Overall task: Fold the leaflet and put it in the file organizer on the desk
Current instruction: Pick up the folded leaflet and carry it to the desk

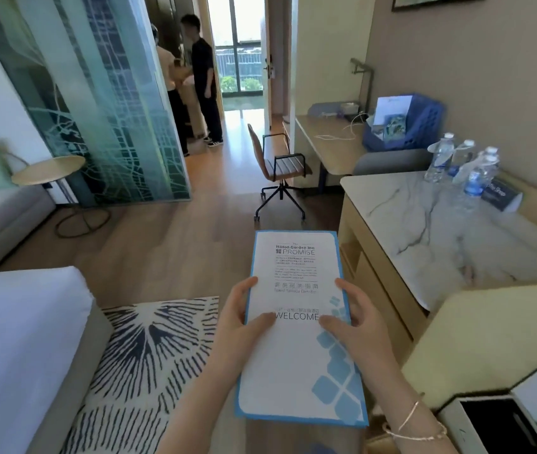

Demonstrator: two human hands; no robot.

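I hold a tall white leaflet (296, 355) with a blue border and the word WELCOME printed on it, flat in front of me above the floor. My left hand (244, 319) grips its left edge, thumb on the front. My right hand (355, 319) grips the right edge the same way. The leaflet looks closed into one narrow panel. Far off at the upper right, a blue file organizer (424, 126) stands on the wooden desk (329, 149) with papers standing in it.
A marble-topped cabinet (441, 224) with several water bottles (464, 165) is to my right. A wheeled chair (280, 168) stands before the desk. A bed (14, 339) and patterned rug (149, 355) lie at my left. Two people (201, 83) stand in the hallway by a glass partition (106, 103).
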